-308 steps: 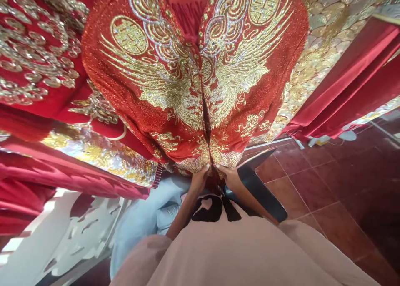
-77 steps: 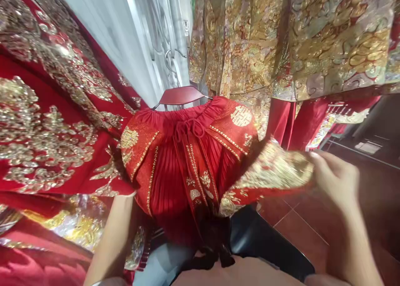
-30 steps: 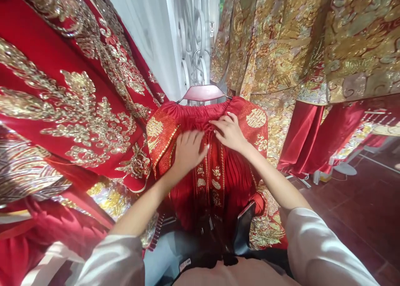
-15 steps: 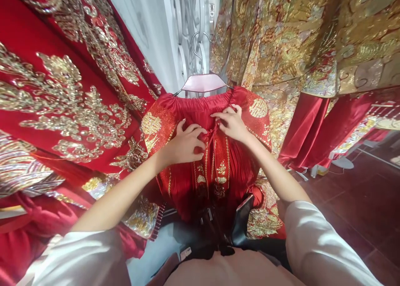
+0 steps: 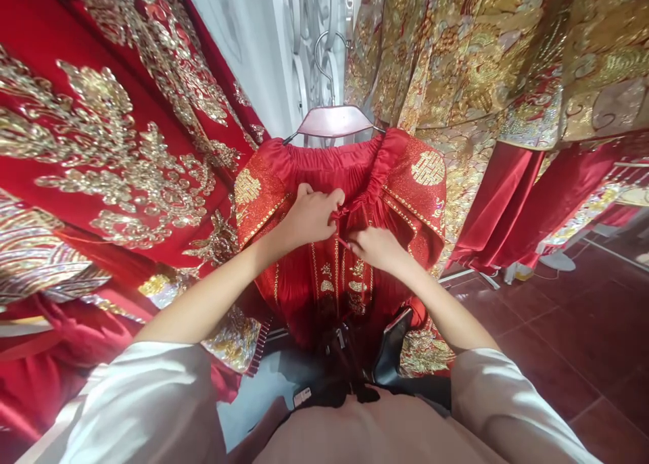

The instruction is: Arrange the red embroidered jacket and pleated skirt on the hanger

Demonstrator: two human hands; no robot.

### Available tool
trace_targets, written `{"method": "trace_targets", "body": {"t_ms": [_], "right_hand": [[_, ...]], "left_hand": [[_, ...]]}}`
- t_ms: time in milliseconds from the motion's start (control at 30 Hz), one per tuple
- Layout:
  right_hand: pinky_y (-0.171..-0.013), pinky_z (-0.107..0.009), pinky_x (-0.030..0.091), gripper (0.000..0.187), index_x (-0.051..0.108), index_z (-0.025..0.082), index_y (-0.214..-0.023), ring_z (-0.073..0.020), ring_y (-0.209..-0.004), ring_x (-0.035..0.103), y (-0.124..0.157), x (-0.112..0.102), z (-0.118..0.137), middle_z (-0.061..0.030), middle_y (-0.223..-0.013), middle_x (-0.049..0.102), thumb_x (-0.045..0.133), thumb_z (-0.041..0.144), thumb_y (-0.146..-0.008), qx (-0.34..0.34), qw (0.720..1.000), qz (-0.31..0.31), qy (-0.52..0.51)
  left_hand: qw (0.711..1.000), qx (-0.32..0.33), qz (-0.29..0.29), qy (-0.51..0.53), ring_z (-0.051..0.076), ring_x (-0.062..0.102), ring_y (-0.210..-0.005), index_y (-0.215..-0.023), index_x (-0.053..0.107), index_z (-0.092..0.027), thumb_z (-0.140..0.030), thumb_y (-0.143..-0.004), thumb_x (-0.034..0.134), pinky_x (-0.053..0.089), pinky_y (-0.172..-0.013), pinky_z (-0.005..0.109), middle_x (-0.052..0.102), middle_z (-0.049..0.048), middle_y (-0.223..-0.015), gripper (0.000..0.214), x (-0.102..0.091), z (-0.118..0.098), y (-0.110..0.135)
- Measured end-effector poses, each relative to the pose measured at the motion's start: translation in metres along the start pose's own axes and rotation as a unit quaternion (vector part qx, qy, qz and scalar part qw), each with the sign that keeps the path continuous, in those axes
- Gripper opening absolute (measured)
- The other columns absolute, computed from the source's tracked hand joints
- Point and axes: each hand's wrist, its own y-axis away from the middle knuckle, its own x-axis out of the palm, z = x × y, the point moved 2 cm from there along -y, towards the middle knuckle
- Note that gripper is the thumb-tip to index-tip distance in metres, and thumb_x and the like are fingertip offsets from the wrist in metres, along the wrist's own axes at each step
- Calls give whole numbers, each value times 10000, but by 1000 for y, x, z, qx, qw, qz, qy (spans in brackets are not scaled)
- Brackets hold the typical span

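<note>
- Skirt hangs from a hanger — red, pleated.
- My left hand pinches its drawstring at the waist.
- My right hand — closed on the cord just below.

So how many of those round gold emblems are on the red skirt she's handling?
2: one emblem on the skirt's left flap, above the left hand, another emblem on the right flap. Folds may hide more.
</note>
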Motion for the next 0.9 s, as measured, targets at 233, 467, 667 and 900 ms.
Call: {"method": "trace_targets", "body": {"t_ms": [233,467,667,900], "right_hand": [[-702,-288,495,255,650,176,-1102,-200,-773,696,-9,28,-1,-89,-960,723,498,224,-903,50,965,-115,-233],[-582,-232,434,200,654,141,-783,-132,-511,610,-13,26,15,-42,-711,696,530,258,-888,86,901,-201,-375],[-604,-248,433,225,681,178,-773,-159,-558,609,4,28,26,-27,-641,681,532,304,-885,138,897,-282,-311],[-717,-299,473,239,713,189,-947,-216,-766,675,5,27,30,-74,-905,734,512,309,-898,135,905,-284,-285]], "left_hand": [[998,32,49,-29,265,587,-907,-860,651,-167,-179,-837,436,283,-862,437,702,94,-886,217,10,7,5],[994,68,71,57,231,540,-863,-898,683,-208,-189,-886,388,247,-862,436,721,49,-921,296,6,16,13],[994,64,47,78,220,540,-879,-939,677,-220,-217,-918,371,235,-894,437,722,37,-944,307,7,11,17],[998,26,25,53,233,529,-891,-886,668,-201,-163,-900,343,238,-907,452,709,53,-872,327,12,5,16]]}}
